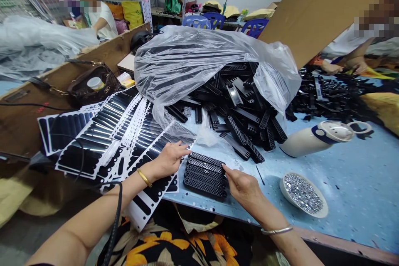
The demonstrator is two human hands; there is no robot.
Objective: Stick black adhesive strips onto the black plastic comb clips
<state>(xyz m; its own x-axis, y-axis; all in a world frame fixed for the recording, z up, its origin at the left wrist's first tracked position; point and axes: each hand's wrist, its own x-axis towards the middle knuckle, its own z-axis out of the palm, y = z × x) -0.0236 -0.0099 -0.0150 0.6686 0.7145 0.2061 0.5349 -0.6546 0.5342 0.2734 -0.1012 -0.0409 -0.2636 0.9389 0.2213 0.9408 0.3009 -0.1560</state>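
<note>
Several black perforated plastic strips lie side by side in a block near the table's front edge, with small shiny metal spots on the upper ones. My left hand, a gold bangle at its wrist, is at the block's upper left corner with fingers stretched and apart. At the right end of an upper strip, my right hand has thumb and forefinger closed on the tip; its other fingers curl underneath. Printed sheets of black rounded shapes spread beneath and left of my left arm.
Behind the block, a clear plastic bag spills black comb-like parts. Rightward are a white bottle lying tilted and a bowl of small metal pieces. A brown handbag sits at left. Two other people work beyond, left and right.
</note>
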